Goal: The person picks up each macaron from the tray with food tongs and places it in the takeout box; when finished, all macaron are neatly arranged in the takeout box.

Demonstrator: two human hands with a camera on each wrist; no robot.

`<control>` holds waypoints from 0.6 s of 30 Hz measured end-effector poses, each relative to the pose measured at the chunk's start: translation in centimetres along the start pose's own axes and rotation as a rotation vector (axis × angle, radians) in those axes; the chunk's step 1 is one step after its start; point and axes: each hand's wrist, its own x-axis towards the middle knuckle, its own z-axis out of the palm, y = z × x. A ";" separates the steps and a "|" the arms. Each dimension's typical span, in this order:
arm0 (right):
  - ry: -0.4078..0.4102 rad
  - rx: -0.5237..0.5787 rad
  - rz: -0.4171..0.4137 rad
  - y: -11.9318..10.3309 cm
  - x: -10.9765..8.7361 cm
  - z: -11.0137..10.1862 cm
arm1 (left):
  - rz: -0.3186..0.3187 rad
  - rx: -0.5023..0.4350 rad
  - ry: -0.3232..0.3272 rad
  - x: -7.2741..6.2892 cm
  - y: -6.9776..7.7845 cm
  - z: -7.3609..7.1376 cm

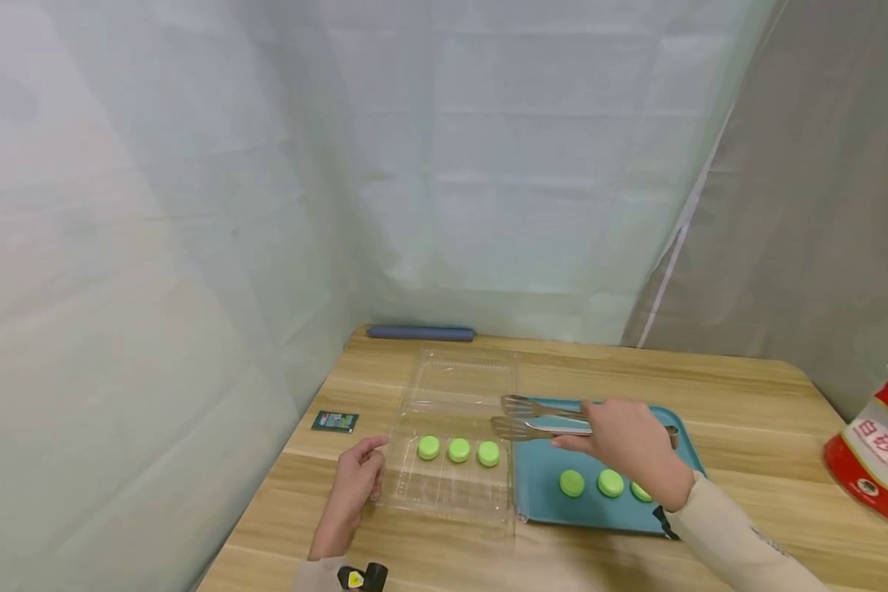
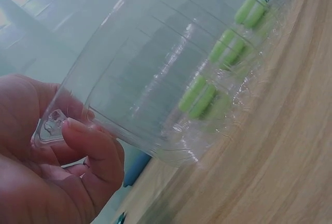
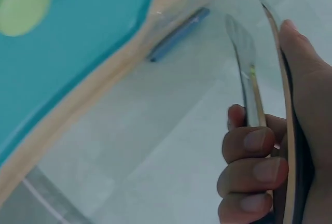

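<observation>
My left hand [image 1: 360, 471] pinches the left rim of a clear plastic clamshell box [image 1: 444, 497] between thumb and curled finger, clearest in the left wrist view. The box lies unfolded, its lid half towards the back. A row of three green macarons [image 1: 458, 450] sits inside. Metal serving tongs [image 1: 543, 431] are in my right hand [image 1: 629, 436], fingers wrapped round the arms. Their slotted ends stand apart over the box's right side, with nothing between them. Below that hand is a blue tray [image 1: 543, 501] with several green macarons [image 1: 572, 483], partly hidden by my wrist.
A small dark packet [image 1: 335, 422] lies left of the box. At the table's back edge rests a dark blue roll [image 1: 420, 333]. A red and white bottle [image 1: 879, 444] stands at the far right. Pale curtains surround the wooden table [image 1: 747, 427].
</observation>
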 end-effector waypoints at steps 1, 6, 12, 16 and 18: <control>0.004 0.002 0.006 0.2 -0.3 0.1 | 0.002 -0.002 0.000 0.0 0.0 0.0; 0.012 0.007 0.012 0.9 -1.6 0.7 | 0.006 -0.005 0.002 -0.1 0.1 0.0; -0.003 0.044 0.057 1.7 -3.2 1.5 | 0.007 -0.005 0.006 -0.2 0.3 0.0; -0.020 0.098 0.104 2.1 -4.3 2.2 | 0.004 -0.008 0.010 -0.2 0.3 0.1; -0.024 0.108 0.121 2.3 -4.8 2.5 | -0.001 -0.008 0.012 -0.2 0.3 0.2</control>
